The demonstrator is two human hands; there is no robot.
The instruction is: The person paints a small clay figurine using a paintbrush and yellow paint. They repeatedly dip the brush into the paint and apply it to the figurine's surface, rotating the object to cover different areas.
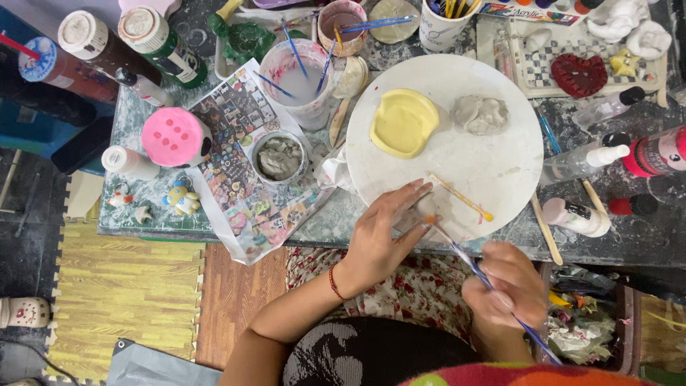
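- Cluttered craft worktop (143, 207), dark and paint-stained, seen from above; yellow foam mat on the floor at left.
- Round white board (493, 164) sits on the worktop; a yellow dish-shaped piece (402, 123) and a grey clay lump (480, 114) lie on its far part, apart from each other.
- Small pale piece (416, 213) at the near edge of the board, whitish, mostly covered by fingers; shape hard to make out.
- Left hand (382, 239) is wrapped around that small pale piece, holding it over the board's rim; red thread bracelet on the wrist.
- Right hand (504, 286) is closed on a thin paintbrush (471, 266) with a blue-purple handle; brush tip, orange-tinted, touches the small piece just beside the left fingertips.
- A second brush (461, 196) with an orange tip lies loose on the board, near the left hand, not touching it.
- Small tub of grey clay (279, 157), pink-lidded jar (174, 137), cup of cloudy water (296, 75) with brushes stand left of the board.
- Paintbrush handle end is cut off by the person's clothing at bottom right.
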